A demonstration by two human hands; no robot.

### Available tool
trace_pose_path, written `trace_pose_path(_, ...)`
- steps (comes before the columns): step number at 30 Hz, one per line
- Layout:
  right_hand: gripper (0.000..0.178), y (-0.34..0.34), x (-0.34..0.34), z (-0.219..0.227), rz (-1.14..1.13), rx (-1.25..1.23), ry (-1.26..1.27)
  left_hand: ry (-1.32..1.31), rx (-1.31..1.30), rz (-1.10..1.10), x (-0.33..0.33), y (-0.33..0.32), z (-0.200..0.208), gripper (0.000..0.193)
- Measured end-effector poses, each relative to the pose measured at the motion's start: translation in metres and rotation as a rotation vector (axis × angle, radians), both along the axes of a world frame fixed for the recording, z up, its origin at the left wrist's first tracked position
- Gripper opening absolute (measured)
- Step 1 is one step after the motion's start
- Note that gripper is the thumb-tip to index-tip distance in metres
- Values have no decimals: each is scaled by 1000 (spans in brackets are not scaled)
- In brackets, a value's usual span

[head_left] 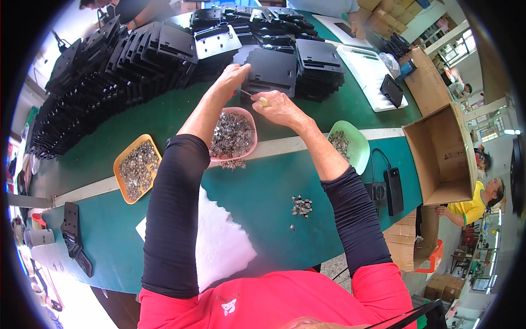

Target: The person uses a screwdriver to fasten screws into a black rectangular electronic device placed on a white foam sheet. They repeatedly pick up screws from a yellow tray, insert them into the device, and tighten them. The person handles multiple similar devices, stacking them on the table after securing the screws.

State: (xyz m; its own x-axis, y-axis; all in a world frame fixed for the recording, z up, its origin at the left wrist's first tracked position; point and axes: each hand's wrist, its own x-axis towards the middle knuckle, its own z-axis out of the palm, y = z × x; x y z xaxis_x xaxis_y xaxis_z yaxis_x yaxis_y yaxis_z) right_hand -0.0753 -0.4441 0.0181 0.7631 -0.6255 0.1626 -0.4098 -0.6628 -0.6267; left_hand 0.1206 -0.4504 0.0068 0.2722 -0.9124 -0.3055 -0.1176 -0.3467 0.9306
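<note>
A square black plate (271,68) stands tilted at the far middle of the green table. At its left edge is my left hand (234,77), fingers closed on that edge. My right hand (279,108), below the plate's lower edge, grips a thin-shafted hand tool with a pale yellow handle (264,102). The tool's metal shaft points left toward the plate's lower left corner; its tip is too small to make out. Between my forearms lies a pink tray (254,137) heaped with small metal clips (233,134), some spilled at its near side.
Stacked black plates (120,66) fill the far left; more (320,57) stand right. A yellow tray (116,170) and green tray (359,145) hold small metal parts. Loose clips (301,205), white foam (219,238), a black device (393,192), and an open carton (446,156) lie around. Co-workers sit opposite.
</note>
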Motion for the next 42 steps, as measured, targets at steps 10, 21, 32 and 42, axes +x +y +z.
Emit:
trace_pose_path(10, 29, 1, -11, 8, 32, 281, 108, -212, -82, 58, -9, -1, -17, 53)
trace_pose_path(21, 26, 53, -40, 15, -32, 302, -109, -362, -304, 215, -26, 108, 12, 35)
trace_pose_path(32, 26, 76, -38, -8, -77, 194, 29, -497, -418, 231, -26, 289, -1, 26)
trace_pose_path(42, 19, 42, -17, -11, -79, 28, -223, -355, -286, 283, -46, 340, -1, 25)
